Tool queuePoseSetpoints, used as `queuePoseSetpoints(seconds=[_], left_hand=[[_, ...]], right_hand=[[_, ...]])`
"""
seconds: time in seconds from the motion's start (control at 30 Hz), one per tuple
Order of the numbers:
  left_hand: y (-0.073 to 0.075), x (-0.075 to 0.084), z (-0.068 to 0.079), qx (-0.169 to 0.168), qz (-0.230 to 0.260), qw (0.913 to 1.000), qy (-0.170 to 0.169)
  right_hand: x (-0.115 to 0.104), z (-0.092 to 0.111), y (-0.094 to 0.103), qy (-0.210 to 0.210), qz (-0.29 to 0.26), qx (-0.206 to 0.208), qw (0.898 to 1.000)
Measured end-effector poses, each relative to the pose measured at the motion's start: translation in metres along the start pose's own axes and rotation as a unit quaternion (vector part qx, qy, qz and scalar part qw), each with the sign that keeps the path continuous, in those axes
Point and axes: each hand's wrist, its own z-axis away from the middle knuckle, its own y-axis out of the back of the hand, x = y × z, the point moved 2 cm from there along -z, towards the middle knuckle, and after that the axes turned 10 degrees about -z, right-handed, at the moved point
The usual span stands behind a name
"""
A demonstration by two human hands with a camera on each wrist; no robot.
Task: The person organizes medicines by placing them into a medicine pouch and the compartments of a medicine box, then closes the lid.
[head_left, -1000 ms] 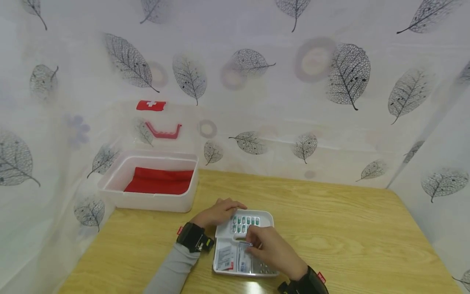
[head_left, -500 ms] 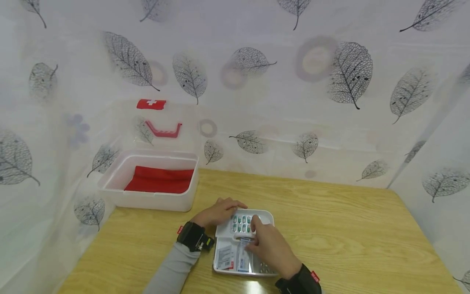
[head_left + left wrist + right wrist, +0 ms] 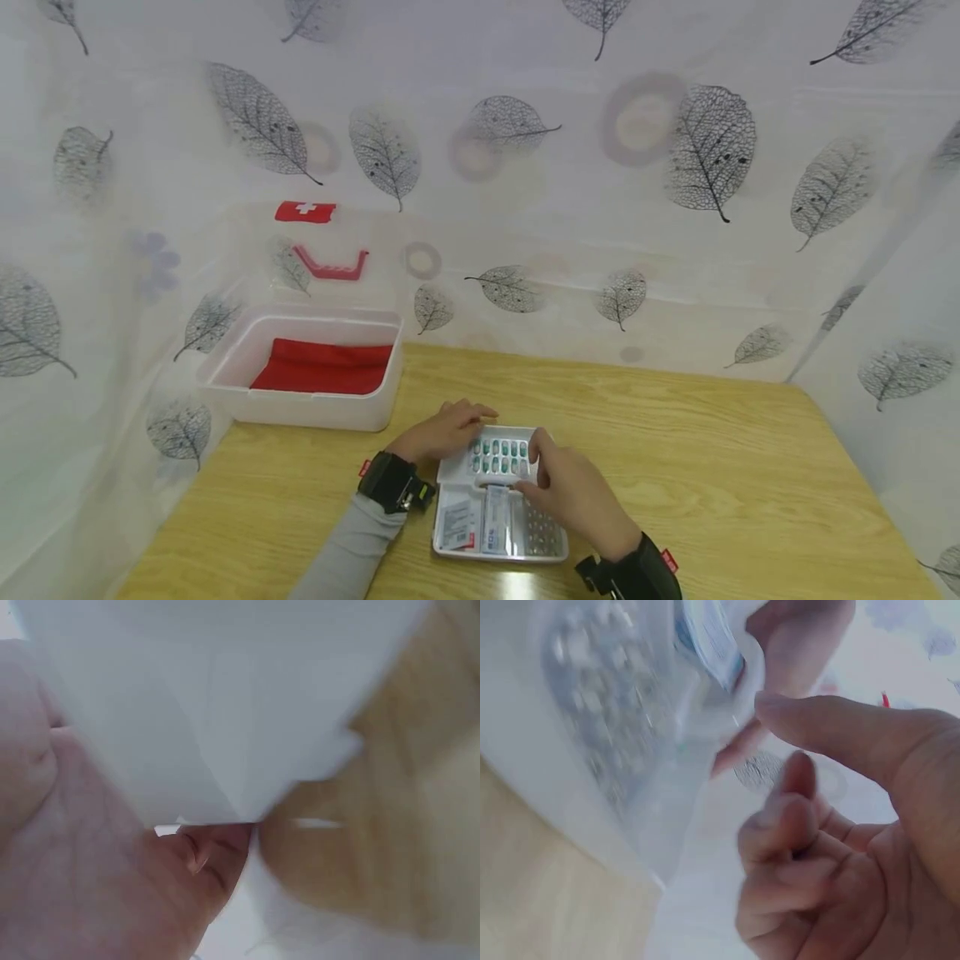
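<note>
A white compartment tray (image 3: pixel 453 474) sits before me at the table's near side. My left hand (image 3: pixel 447 431) holds it by the upper left corner; in the left wrist view its fingers curl at the white edge. Green-and-white capsules in a blister pack (image 3: pixel 499 455) fill the top compartment. Below lie printed sachets (image 3: pixel 456 527), a slim blue-and-white packet (image 3: pixel 495 518) and a silver blister pack (image 3: pixel 542 533). My right hand (image 3: pixel 573 487) hovers over the tray's right side, thumb and forefinger apart with nothing between them, other fingers loosely bent in the right wrist view.
At the back left stands a translucent white first-aid box (image 3: pixel 315 408) with its lid up behind it and red cloth (image 3: pixel 326 367) inside. A leaf-print curtain (image 3: pixel 525 208) encloses the wooden table (image 3: pixel 675 458) at the back and sides.
A second ago my right hand pinched the slim packet over the middle compartment. It let go, the packet now lies there, and the hand has drawn right. My left hand stays put.
</note>
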Motion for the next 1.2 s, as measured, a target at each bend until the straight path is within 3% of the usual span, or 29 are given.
queuePoseSetpoints(seconds=[0.13, 0.2, 0.33, 0.47, 0.63, 0.77, 0.87, 1.03, 1.2], left_hand=[[0.01, 0.017, 0.006, 0.044, -0.056, 0.9972, -0.021], [0.014, 0.029, 0.012, 0.047, -0.081, 0.9945, -0.046], [0.015, 0.048, 0.03, -0.005, -0.106, 0.9907, -0.085], [0.014, 0.055, 0.044, -0.035, -0.114, 0.9903, -0.072], [0.013, 0.053, 0.051, -0.041, -0.107, 0.9906, -0.075], [0.01, 0.046, 0.051, -0.045, -0.101, 0.9883, -0.105], [0.012, 0.039, 0.055, -0.026, -0.082, 0.9878, -0.13], [0.032, 0.031, 0.078, 0.035, -0.061, 0.9852, -0.156], [0.064, 0.019, 0.114, 0.081, -0.059, 0.9878, -0.12]], right_hand=[[0.003, 0.005, 0.015, -0.017, 0.01, 0.006, 1.0], [0.005, 0.009, 0.02, -0.027, 0.014, 0.004, 1.0], [0.01, 0.016, 0.024, -0.046, 0.019, -0.006, 0.999], [0.016, 0.019, 0.022, -0.048, 0.02, -0.03, 0.998], [0.02, 0.02, 0.017, -0.019, 0.015, -0.05, 0.998], [0.021, 0.02, 0.012, -0.014, 0.03, -0.042, 0.999], [0.017, 0.015, 0.009, 0.004, 0.043, -0.028, 0.999], [0.003, -0.002, 0.012, 0.05, 0.008, -0.021, 0.998], [-0.014, -0.025, 0.022, 0.098, -0.11, -0.052, 0.988]])
